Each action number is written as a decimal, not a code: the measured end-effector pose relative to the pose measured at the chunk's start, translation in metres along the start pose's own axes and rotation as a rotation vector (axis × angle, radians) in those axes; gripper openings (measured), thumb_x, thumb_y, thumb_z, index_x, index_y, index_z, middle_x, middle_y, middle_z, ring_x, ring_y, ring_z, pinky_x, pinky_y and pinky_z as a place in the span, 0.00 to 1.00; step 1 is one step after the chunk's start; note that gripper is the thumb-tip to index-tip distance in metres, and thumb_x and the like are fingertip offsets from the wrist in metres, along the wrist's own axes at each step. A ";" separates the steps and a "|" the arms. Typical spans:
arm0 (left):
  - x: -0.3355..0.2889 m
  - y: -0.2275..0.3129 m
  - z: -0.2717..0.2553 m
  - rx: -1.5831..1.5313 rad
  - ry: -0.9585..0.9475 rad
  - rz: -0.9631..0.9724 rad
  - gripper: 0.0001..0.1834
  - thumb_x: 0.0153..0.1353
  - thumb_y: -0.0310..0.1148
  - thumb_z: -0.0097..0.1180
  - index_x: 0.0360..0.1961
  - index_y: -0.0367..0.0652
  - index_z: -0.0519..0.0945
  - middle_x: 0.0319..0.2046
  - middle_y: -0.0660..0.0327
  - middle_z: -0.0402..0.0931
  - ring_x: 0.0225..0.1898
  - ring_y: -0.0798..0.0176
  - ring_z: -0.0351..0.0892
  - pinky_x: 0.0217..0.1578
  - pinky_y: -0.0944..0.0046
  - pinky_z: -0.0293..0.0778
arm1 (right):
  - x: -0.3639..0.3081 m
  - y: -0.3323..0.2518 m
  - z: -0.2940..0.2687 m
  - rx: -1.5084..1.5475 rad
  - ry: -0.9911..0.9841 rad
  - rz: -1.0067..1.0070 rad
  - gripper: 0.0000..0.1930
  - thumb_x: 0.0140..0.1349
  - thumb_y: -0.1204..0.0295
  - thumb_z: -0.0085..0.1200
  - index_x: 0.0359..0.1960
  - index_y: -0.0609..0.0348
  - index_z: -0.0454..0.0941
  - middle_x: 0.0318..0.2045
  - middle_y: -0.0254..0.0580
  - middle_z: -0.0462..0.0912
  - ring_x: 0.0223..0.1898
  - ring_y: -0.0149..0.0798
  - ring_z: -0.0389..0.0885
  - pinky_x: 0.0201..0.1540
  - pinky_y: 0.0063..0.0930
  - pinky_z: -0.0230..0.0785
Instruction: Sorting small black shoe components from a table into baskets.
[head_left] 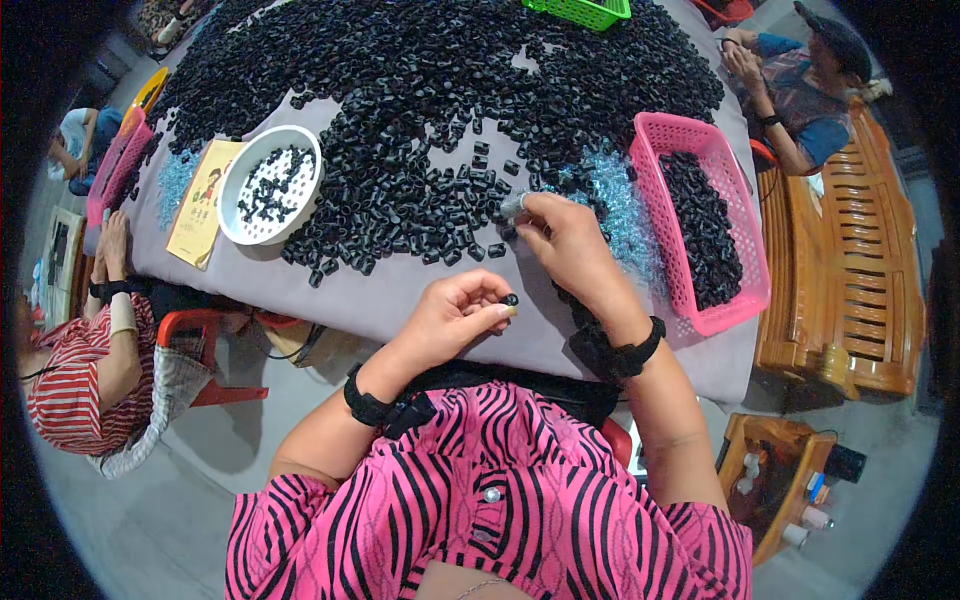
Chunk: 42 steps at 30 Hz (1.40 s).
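Observation:
Between the thumb and forefinger of my left hand (pixel 450 318) is a small black plastic part (pixel 510 299), held near the table's front edge. My right hand (pixel 572 240) is farther forward and to the right, over the near edge of a large heap of similar black parts (pixel 370 110). A grey covering wraps one of its fingertips. Its fingers are pinched together beside some loose parts, and what they hold, if anything, is hidden. Shiny bluish clear scraps (pixel 615 205) lie just right of this hand.
A pink basket (pixel 757 255) with black parts stands at right. On the left are a white bowl (pixel 228 205) with some parts and a yellow booklet (pixel 203 205). A green basket (pixel 590 12) sits at the far side. Other people sit around the grey-covered table (pixel 700 360).

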<state>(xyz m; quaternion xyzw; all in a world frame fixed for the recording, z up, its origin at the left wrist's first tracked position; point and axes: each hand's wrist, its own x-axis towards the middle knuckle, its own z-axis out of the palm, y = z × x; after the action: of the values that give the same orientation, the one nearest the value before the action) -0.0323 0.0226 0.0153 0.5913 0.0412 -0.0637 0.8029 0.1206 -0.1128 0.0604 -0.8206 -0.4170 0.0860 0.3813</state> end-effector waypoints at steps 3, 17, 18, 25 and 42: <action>0.001 0.000 0.002 -0.008 0.011 0.014 0.07 0.63 0.25 0.55 0.41 0.37 0.75 0.34 0.63 0.78 0.34 0.73 0.78 0.37 0.73 0.75 | 0.003 0.012 0.000 -0.068 0.099 -0.086 0.09 0.53 0.78 0.55 0.36 0.64 0.75 0.30 0.53 0.78 0.35 0.55 0.78 0.38 0.40 0.70; 0.002 -0.004 0.000 -0.034 0.011 0.030 0.06 0.62 0.24 0.55 0.40 0.37 0.75 0.33 0.61 0.79 0.33 0.72 0.79 0.36 0.72 0.76 | 0.003 0.035 -0.037 -0.178 0.097 0.058 0.14 0.53 0.80 0.58 0.43 0.64 0.78 0.35 0.50 0.82 0.35 0.41 0.81 0.39 0.31 0.72; 0.002 -0.002 0.001 -0.033 0.007 0.032 0.06 0.62 0.24 0.55 0.40 0.37 0.75 0.33 0.61 0.79 0.33 0.72 0.79 0.36 0.72 0.76 | 0.006 0.034 -0.034 -0.159 0.086 0.074 0.12 0.52 0.79 0.58 0.40 0.64 0.78 0.34 0.52 0.80 0.36 0.47 0.79 0.41 0.35 0.71; 0.001 -0.003 0.002 -0.034 0.021 0.024 0.06 0.62 0.24 0.55 0.40 0.37 0.75 0.33 0.61 0.79 0.33 0.72 0.79 0.36 0.71 0.76 | 0.016 0.021 -0.014 -0.090 -0.008 -0.054 0.14 0.50 0.78 0.56 0.40 0.61 0.78 0.36 0.53 0.77 0.42 0.55 0.76 0.47 0.41 0.69; 0.002 -0.001 0.004 -0.047 0.030 0.035 0.05 0.61 0.26 0.57 0.38 0.38 0.76 0.29 0.67 0.76 0.30 0.77 0.77 0.32 0.76 0.73 | -0.005 0.042 -0.057 -0.135 0.120 0.124 0.10 0.52 0.78 0.57 0.37 0.65 0.76 0.30 0.53 0.81 0.34 0.49 0.82 0.38 0.36 0.72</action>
<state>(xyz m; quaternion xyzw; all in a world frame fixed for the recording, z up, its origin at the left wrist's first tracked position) -0.0303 0.0182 0.0152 0.5738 0.0445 -0.0398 0.8168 0.1700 -0.1631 0.0703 -0.8723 -0.3466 0.0321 0.3435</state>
